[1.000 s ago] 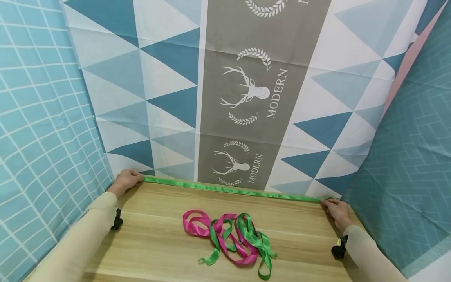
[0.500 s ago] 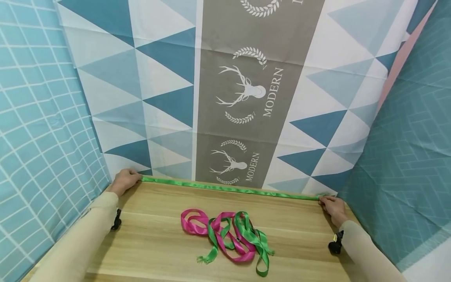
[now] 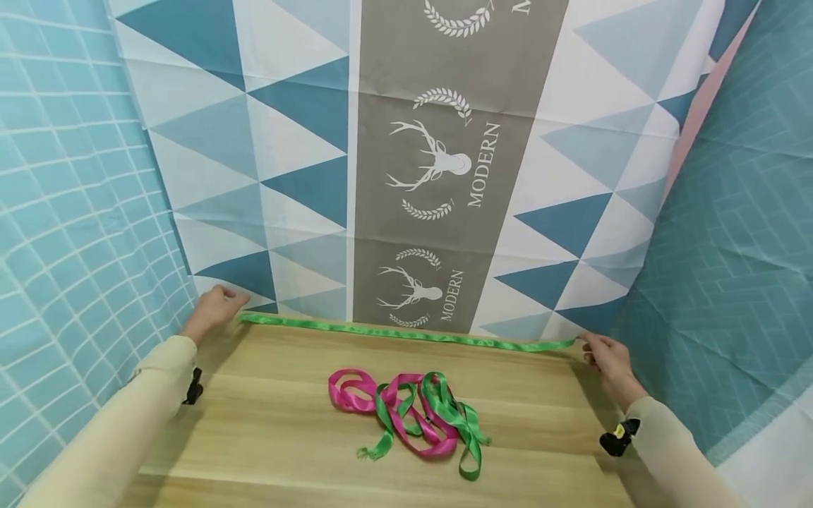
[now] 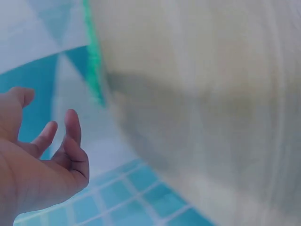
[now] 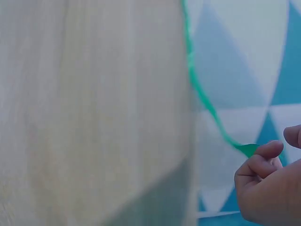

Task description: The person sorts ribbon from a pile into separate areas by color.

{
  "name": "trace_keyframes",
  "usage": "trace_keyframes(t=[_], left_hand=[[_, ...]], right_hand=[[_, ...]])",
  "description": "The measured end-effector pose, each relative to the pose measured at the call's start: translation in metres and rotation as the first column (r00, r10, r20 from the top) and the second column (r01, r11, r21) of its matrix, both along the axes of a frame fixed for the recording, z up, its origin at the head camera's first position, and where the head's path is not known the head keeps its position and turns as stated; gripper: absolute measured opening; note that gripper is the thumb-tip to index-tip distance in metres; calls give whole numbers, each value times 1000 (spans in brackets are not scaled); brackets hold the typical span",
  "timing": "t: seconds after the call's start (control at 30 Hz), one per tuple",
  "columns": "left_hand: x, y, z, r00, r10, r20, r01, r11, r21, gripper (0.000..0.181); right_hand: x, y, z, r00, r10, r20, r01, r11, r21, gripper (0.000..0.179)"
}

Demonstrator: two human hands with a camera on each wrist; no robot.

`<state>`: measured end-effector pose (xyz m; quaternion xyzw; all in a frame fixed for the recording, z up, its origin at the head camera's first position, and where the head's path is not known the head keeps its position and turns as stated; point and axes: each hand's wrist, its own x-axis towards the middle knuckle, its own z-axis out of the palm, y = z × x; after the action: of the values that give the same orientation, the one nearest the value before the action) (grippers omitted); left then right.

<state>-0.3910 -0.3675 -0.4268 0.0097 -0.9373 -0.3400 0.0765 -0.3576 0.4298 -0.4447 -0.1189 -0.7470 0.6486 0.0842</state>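
A narrow green ribbon point(image 3: 406, 334) stretches along the back edge of the wooden table, its right end raised off the surface. Just beyond the ribbon's left end is my left hand point(image 3: 214, 309), apart from it; the left wrist view shows the hand point(image 4: 47, 160) with fingers loosely bent and nothing between them. At the opposite end, my right hand point(image 3: 610, 358) holds the ribbon's tip. In the right wrist view the green ribbon point(image 5: 207, 101) curves up to the curled fingers of that hand point(image 5: 268, 183), which partly hide its tip.
A tangle of pink ribbon point(image 3: 437, 446) and green ribbon point(image 3: 384, 444) lies mid-table point(image 3: 267, 423). Behind stands a patterned cloth wall point(image 3: 305, 141) with triangles and deer heads. Blue checked cloth point(image 3: 57, 212) borders the left side, teal cloth point(image 3: 730, 282) the right.
My left hand has let go of the ribbon and lifted slightly away from it. My right hand has risen a little, and the ribbon's right end bends up with it.
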Motion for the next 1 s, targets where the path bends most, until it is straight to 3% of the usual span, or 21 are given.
trace_keyframes(t=[0.13, 0.23, 0.4, 0.53, 0.7, 0.83, 0.9, 1.0], left_hand=[[11, 19, 26, 999, -48, -20, 49, 998, 31, 78], [26, 41, 41, 995, -86, -54, 89, 994, 56, 78], [64, 80, 58, 981, -170, -92, 179, 979, 98, 73], [97, 111, 68, 967, -223, -120, 238, 963, 127, 67], [120, 141, 64, 949, -282, -144, 304, 938, 167, 56], [130, 155, 55, 929, -346, -130, 365, 916, 167, 50], [132, 159, 50, 923, -368, -114, 382, 912, 149, 48], [132, 160, 44, 917, -390, -90, 399, 907, 132, 46]], right_hand=[[10, -6, 23, 998, 37, -47, -39, 998, -39, 35], [16, -10, 34, 997, 46, -66, -50, 998, -50, 32], [27, -20, 45, 994, 52, -98, -55, 998, -35, 36], [44, -37, 52, 985, 80, -154, -72, 996, 61, 37], [60, -70, 50, 948, 98, -303, -65, 991, 118, 28], [67, -88, 47, 912, 113, -393, -41, 981, 188, 30], [64, -89, 47, 908, 110, -403, -17, 974, 227, 31], [53, -80, 49, 925, 70, -375, 32, 966, 258, 31]])
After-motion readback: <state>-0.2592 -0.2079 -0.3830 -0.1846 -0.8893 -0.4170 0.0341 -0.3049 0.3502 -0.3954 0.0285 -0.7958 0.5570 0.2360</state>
